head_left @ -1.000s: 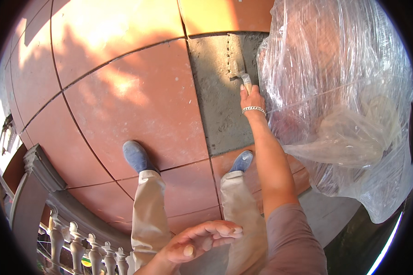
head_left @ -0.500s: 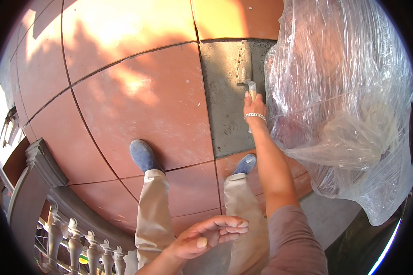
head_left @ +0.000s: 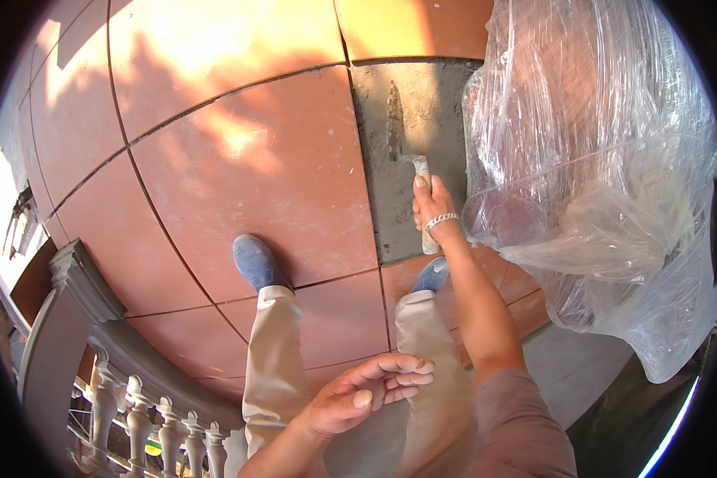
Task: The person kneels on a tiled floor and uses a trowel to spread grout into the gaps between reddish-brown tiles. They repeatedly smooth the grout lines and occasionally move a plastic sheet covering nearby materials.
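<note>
My right hand [head_left: 433,205] is closed around the light handle of a trowel [head_left: 422,169], its arm reaching forward and wearing a chain bracelet. The trowel's narrow blade lies at the grey mortar bed [head_left: 382,203], tilted so that its edge mostly faces me. That bed fills a gap between terracotta floor tiles [head_left: 279,183]. In front of my legs, my left hand [head_left: 366,392] hangs in the air with its fingers stretched and slightly curled. It holds nothing.
To the right of the mortar bed stands a large bulk wrapped in clear plastic sheeting [head_left: 581,175]. A balustrade [head_left: 139,418] with turned balusters curves along the lower left. My feet in blue shoes [head_left: 255,260] stand on the tiles near the bed's close end.
My right hand has drawn the trowel a little toward me and to the left across the mortar. The left hand stays nearly in place, slightly raised.
</note>
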`<state>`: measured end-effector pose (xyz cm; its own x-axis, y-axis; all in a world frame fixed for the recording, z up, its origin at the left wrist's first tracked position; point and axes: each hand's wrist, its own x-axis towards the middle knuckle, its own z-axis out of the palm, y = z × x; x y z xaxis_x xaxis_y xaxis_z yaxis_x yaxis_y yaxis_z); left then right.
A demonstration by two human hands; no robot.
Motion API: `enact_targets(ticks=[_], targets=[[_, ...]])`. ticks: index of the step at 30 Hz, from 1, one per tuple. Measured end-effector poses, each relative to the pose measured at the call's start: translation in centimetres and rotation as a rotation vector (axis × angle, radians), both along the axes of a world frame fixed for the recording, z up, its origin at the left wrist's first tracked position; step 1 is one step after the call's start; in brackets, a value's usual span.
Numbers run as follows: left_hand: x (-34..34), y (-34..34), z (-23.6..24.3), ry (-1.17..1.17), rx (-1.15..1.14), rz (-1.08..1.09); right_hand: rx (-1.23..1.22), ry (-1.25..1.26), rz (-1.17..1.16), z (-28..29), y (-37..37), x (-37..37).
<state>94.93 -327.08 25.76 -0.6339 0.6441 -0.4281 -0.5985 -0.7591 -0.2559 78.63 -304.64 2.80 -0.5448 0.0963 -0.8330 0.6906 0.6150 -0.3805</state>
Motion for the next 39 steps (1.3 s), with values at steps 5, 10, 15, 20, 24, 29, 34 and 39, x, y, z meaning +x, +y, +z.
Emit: enact_targets(ticks=[5, 10, 15, 20, 24, 29, 34, 39], targets=[[0.6, 1.0, -0.3, 0.022, 0.047, 0.001, -0.087, -0.144, 0.021, 2.5, -0.1, -2.9], [0.6, 1.8, -0.2, 0.023, -0.018, -0.062, -0.128, -0.211, -0.017, 3.4, -1.7, -7.1], [0.4, 2.7, -0.2, 0.032, -0.036, -0.092, -0.190, -0.239, 0.056, 3.0, -2.4, -9.9], [0.4, 3.5, -0.4, 0.035, 0.017, -0.065, -0.217, -0.329, 0.032, 2.5, -2.1, -11.1], [-0.1, 3.8, -0.5, 0.040, -0.012, -0.080, -0.254, -0.356, 0.056, 2.7, -1.6, -11.5], [-1.2, 4.0, -0.3, 0.050, -0.042, -0.007, -0.121, -0.514, 0.127, 4.4, 1.3, -7.5], [-1.1, 5.4, -0.2, 0.054, -0.055, -0.087, -0.068, -0.584, 0.061, 5.0, 4.7, 1.0], [-0.1, 6.8, 0.2, 0.033, -0.037, -0.143, -0.051, -0.655, 0.126, 4.6, 8.5, 8.2]])
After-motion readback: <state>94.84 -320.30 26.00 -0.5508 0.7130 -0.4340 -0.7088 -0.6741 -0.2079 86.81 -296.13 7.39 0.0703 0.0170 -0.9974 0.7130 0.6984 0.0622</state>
